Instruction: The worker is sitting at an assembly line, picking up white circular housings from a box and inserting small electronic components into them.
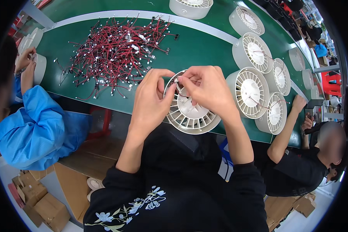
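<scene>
Item: white fan housing, tilted at edge of green table. L hand and R hand are pinching a thin red wire over it, fingertips nearly meeting. Red wire pile is lying behind; more housings are standing to the right.

We see brown cardboard boxes stacked on the floor at lower left, below the desk edge, their flaps closed and corners turned toward us. A larger flat brown carton lies just above them, beside a person's blue sleeve. More brown cartons sit on the floor at lower right, behind a seated person. We can make out no labels, signs or screens.
</scene>
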A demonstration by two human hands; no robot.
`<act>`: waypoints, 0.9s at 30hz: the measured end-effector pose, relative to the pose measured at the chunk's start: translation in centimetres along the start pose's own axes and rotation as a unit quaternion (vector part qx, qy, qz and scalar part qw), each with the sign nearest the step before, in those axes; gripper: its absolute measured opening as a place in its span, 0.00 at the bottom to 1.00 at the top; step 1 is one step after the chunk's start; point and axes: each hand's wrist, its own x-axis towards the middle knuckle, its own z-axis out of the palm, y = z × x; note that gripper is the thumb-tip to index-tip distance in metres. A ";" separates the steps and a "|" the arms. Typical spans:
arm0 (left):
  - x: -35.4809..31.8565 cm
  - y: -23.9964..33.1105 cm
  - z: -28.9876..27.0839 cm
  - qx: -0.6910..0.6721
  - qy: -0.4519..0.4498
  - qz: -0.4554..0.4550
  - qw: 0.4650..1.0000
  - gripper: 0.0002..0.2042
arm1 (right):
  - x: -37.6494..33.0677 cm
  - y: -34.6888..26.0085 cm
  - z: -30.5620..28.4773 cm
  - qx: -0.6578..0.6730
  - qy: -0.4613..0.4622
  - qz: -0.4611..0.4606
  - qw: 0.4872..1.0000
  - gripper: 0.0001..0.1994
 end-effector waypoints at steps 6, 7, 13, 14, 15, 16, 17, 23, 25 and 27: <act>1.1 -0.9 -0.4 0.000 -0.026 0.018 0.999 0.10 | -0.6 1.5 2.3 -0.046 0.151 -0.129 0.979 0.06; 0.9 -0.7 -0.5 -0.006 -0.027 0.026 0.999 0.09 | -0.6 1.6 2.3 -0.062 0.160 -0.157 0.973 0.05; 0.6 -0.6 -0.5 -0.009 -0.017 0.057 0.998 0.07 | -1.2 1.8 1.9 -0.134 0.169 -0.270 0.939 0.03; 0.7 -0.9 -0.4 -0.004 -0.026 0.056 0.998 0.07 | -1.3 1.9 1.9 -0.135 0.180 -0.283 0.932 0.03; 0.7 -0.9 -0.3 0.001 -0.035 0.051 0.998 0.07 | -1.6 2.0 1.8 -0.137 0.172 -0.284 0.934 0.03; 0.9 -1.0 -0.4 0.005 -0.030 0.065 0.997 0.07 | -1.8 2.0 1.8 -0.139 0.162 -0.284 0.935 0.04; 0.8 -1.0 -0.4 0.009 -0.039 0.064 0.997 0.07 | -1.9 2.1 1.7 -0.140 0.150 -0.282 0.937 0.04; 1.0 0.0 -0.6 0.029 -0.043 0.076 0.996 0.08 | -1.5 2.3 1.5 -0.205 0.166 -0.299 0.917 0.06; 0.7 0.2 -0.7 0.038 -0.043 0.077 0.995 0.08 | -1.4 2.4 1.5 -0.229 0.169 -0.317 0.905 0.07; 0.7 0.4 -0.7 0.054 -0.045 0.076 0.995 0.09 | -1.2 2.3 1.5 -0.237 0.173 -0.320 0.901 0.08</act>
